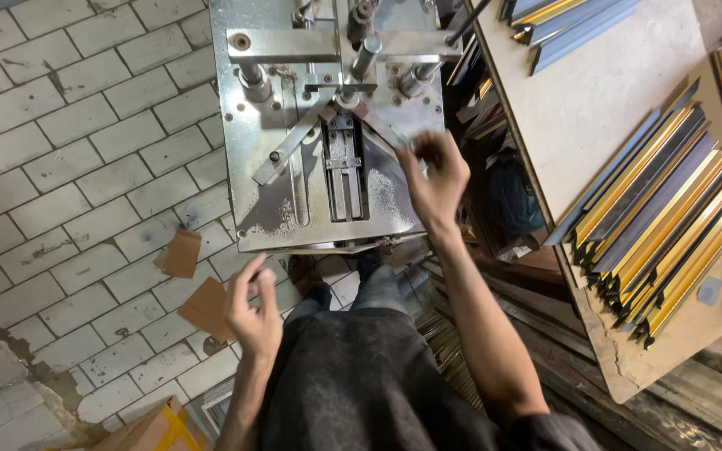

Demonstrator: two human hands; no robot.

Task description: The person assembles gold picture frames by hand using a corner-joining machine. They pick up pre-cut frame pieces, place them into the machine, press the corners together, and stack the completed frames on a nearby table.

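I look down at a metal frame-joining machine [294, 125] with a flat steel table, two angled fence bars and a central slotted channel. My right hand [432, 179] hovers over the table's right side beside the right fence bar, fingers loosely curled and blurred, holding nothing that I can see. My left hand [254, 309] hangs below the table's front edge, over the tiled floor, fingers apart and empty. Dark trousers and shoes show under the machine.
A wooden workbench [595, 108] on the right carries a stack of gold and dark frame mouldings [662, 209], with more at the top [561, 25]. Cardboard scraps [181, 253] lie on the brick-pattern tile floor [68, 167]. A cardboard box [156, 430] sits at the bottom left.
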